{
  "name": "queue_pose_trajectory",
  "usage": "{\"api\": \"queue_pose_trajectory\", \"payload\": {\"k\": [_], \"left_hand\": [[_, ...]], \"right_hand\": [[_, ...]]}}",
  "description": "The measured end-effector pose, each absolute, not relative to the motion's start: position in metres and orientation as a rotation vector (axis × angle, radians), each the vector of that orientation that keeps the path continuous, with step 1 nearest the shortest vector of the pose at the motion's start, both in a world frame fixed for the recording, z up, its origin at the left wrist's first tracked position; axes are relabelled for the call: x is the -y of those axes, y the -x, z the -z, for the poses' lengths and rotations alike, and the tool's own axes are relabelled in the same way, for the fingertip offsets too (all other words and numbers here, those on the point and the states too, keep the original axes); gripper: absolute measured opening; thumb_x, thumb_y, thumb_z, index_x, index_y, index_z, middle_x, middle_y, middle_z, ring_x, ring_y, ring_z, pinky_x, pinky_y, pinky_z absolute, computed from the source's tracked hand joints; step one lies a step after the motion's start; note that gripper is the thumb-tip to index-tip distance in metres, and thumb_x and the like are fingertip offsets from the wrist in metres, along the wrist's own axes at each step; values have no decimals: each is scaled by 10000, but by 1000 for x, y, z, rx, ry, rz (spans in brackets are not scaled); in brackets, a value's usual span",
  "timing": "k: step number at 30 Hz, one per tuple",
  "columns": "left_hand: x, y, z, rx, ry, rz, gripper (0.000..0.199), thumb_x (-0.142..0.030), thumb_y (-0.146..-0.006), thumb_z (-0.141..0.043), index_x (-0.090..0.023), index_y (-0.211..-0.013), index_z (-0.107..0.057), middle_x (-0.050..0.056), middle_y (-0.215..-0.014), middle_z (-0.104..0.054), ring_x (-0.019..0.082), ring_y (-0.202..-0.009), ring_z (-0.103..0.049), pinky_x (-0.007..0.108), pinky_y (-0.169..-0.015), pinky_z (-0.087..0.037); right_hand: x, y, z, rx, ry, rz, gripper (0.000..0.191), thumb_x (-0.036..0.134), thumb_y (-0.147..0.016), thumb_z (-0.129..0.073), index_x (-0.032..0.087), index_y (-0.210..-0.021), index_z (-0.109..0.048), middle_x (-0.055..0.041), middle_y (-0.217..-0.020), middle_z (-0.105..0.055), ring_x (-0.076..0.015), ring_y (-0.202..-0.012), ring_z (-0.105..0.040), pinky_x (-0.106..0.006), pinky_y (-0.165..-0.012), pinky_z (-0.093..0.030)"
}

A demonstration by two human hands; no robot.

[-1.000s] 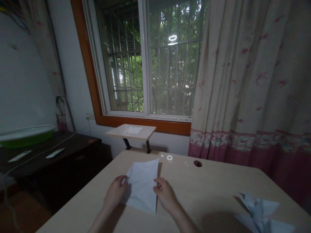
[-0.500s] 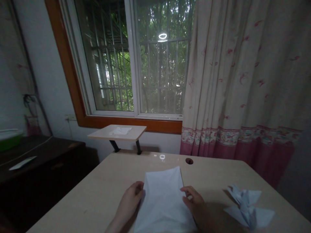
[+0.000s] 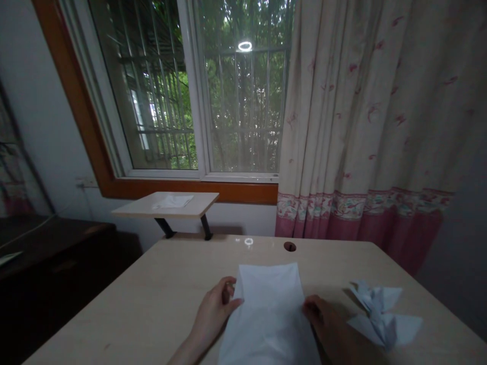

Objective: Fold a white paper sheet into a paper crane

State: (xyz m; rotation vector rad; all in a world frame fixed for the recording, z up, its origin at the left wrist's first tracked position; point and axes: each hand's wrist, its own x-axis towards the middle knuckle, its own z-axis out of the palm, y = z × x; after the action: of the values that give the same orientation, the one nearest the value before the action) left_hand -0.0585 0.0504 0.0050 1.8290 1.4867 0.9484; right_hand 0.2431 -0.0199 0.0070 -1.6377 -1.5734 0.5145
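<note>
A white napkin, soft-looking and lightly wrinkled, extends from the desk's near edge towards the middle of the desk. My left hand pinches its left edge near the far corner, thumb on top. On the opposite side, my right hand has its fingers closed at the right edge; its fingertips are partly hidden in shadow. To the right of that hand lies a white folded piece with pointed, wing-like flaps, untouched.
The pale wooden desk has a round cable hole near its back edge. A small raised shelf at the back left carries a flat white piece. A dark cabinet stands left; a curtain hangs behind.
The napkin's far edge has become straighter and sits further right in view. My left thumb now lies over its left edge, and my right fingers have closed more. The view has turned slightly.
</note>
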Motion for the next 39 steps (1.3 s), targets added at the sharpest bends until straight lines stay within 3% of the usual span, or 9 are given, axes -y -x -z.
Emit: {"api": "queue_pose_trajectory", "payload": {"k": [3,10,18,25,30,33,35,39], "left_hand": [[-51,61,1,-1443,-1877,-971,466,-386,-706,-729,-178,-1108,-617,38,-845,-672,213,-750,-618,270,-691,-447],[-52,66,6,-1489,-1939,-1026,588,-388,-657,-779,-196,-1186,-609,82,-957,-682,286,-906,-618,349,-821,-447],[-56,67,20,-1458,-1876,-1101,799,-322,-637,-773,-200,-1364,-468,35,-861,-656,239,-775,-621,348,-776,-467],[-53,67,16,-1340,-1974,-1156,597,-299,-657,-742,-193,-1225,-592,96,-1010,-659,300,-957,-605,403,-885,-459],[-48,63,9,-1143,-1875,-1219,603,-299,-696,-724,-181,-1252,-523,133,-1223,-591,315,-1143,-547,440,-1018,-393],[-44,60,2,-1129,-1715,-1262,640,-351,-651,-775,-180,-1216,-529,136,-1227,-593,325,-1175,-529,448,-1045,-373],[-40,57,-2,-1080,-1593,-1308,617,-426,-636,-786,-187,-1160,-565,128,-1194,-613,329,-1175,-528,434,-1028,-393],[-34,52,-9,-907,-1277,-1338,564,-604,-752,-641,-203,-1143,-575,131,-1204,-619,300,-1084,-591,399,-906,-474]], "right_hand": [[5,-247,19,1542,1621,-526,172,362,-801,-497,246,-786,-622,-42,-820,-719,-223,-781,-671,-333,-760,-506],[-14,-261,45,1497,1539,-520,382,362,-706,-596,210,-1054,-636,-64,-881,-709,-223,-743,-647,-350,-719,-508],[-11,-253,40,1489,1536,-461,457,305,-716,-525,216,-1156,-615,-25,-778,-664,-205,-658,-595,-354,-670,-491],[-6,-257,43,1568,1480,-365,317,304,-754,-550,242,-1036,-682,-98,-1003,-692,-271,-919,-631,-421,-878,-477],[-4,-253,38,1521,1444,-390,424,309,-747,-539,217,-1152,-624,-105,-1137,-663,-279,-1036,-620,-433,-917,-485],[4,-252,24,1507,1385,-480,516,399,-747,-587,209,-1227,-578,-124,-1167,-660,-303,-1042,-626,-455,-896,-502],[13,-253,12,1526,1337,-604,553,458,-793,-576,245,-1301,-527,-116,-1229,-640,-300,-1082,-617,-451,-905,-505],[31,-256,-2,1512,1454,-654,480,522,-876,-491,332,-1315,-525,-65,-1235,-648,-268,-1118,-614,-405,-925,-501]]}}
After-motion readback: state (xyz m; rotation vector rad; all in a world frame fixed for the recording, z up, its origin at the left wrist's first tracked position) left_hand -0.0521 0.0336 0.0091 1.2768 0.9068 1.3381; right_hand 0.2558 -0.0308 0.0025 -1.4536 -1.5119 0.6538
